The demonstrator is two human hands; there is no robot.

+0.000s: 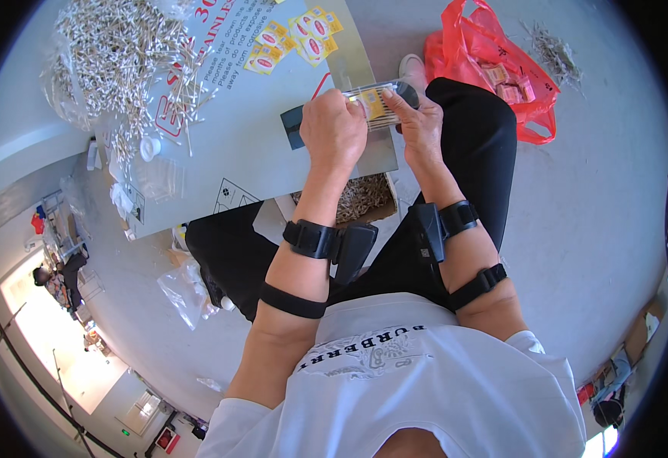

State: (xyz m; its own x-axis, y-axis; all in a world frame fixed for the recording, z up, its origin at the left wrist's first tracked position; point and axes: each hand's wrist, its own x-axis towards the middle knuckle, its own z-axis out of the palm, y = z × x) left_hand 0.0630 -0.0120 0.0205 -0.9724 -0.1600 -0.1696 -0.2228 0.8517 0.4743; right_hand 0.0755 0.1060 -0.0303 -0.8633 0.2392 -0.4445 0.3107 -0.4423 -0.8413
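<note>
Above the table's right edge, both my hands grip a clear pack of sticks, probably cotton swabs, with a yellow card (371, 104) inside. My left hand (332, 130) is closed in a fist at the pack's left end, its fingertips hidden. At the other end, my right hand (419, 126) pinches the pack, with the thumb on top and the fingers underneath. A dark flat piece (292, 127) lies beside my left hand. Farther off on the table are several loose yellow cards (315, 34). A big heap of cotton swabs (120, 53) spreads across the table's left part.
The light table (212, 164) carries printing and a small white round container (149, 147). Below its near edge stands a box of swabs (364, 198). On the floor to the right sit a red plastic bag (452, 53) with pink packs and a loose pile of sticks (555, 53).
</note>
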